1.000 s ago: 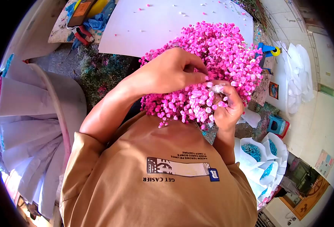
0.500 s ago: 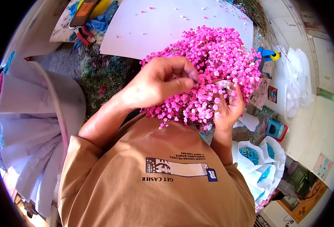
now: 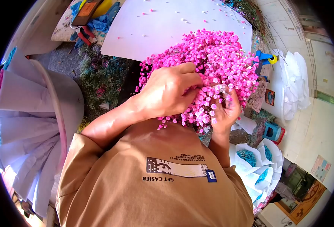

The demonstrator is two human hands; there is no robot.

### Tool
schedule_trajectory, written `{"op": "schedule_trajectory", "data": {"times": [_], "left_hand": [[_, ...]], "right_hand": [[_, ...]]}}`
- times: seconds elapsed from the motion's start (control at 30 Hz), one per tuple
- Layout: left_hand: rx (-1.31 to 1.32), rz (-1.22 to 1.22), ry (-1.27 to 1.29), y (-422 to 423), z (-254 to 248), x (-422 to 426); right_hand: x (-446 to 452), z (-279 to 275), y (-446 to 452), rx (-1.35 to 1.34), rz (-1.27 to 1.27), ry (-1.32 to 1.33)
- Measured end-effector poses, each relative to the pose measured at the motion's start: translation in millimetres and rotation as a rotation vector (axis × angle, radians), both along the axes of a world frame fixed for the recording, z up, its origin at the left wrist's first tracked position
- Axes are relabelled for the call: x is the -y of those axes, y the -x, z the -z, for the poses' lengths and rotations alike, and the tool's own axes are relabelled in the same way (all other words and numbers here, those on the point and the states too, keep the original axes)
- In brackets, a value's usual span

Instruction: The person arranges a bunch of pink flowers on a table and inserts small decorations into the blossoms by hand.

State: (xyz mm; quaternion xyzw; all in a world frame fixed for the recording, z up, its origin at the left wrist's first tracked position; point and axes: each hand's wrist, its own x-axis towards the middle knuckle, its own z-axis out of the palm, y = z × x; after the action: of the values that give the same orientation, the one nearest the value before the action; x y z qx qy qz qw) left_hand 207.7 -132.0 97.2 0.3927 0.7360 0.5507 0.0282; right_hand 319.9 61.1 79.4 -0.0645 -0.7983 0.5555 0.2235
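A large bunch of pink baby's breath (image 3: 220,53) fills the space in front of my chest, its stems mostly hidden beneath the blossoms. My left hand (image 3: 170,89) is closed in a pinch at the near side of the bunch, its fingertips in among the small flowers and partly hidden. On the bunch's right side, my right hand (image 3: 225,108) curls its fingers round some flower sprigs. Something whitish covers part of its index finger. Both hands are close together, with pink blossoms between them.
A white sheet (image 3: 155,28) with scattered petals lies behind the bunch. Red-handled pruners (image 3: 86,36) and blue gloves (image 3: 104,20) sit upper left. White-wrapped bundles (image 3: 27,128) stand in a bin at left. Wrapped blue bouquets (image 3: 246,157) stand lower right; a blue tape dispenser (image 3: 263,57) is at right.
My left hand has come down from above the blossoms, turned, and pressed its fingers into the near edge of the bunch beside my right hand. My right hand stays nearly in place.
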Motion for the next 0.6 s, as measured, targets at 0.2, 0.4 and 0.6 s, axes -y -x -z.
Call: {"op": "schedule_trajectory", "data": {"times": [0.2, 0.4, 0.6], "left_hand": [[0.116, 0.038, -0.08, 0, 1, -2], [0.498, 0.178, -0.263, 4, 5, 2], [1.187, 0.428, -0.712, 29, 10, 15]], "right_hand": [[3, -3, 1, -0.031, -0.036, 0.048], [-1, 3, -2, -0.062, -0.024, 0.03], [-3, 3, -2, -0.065, -0.063, 0.006]]}}
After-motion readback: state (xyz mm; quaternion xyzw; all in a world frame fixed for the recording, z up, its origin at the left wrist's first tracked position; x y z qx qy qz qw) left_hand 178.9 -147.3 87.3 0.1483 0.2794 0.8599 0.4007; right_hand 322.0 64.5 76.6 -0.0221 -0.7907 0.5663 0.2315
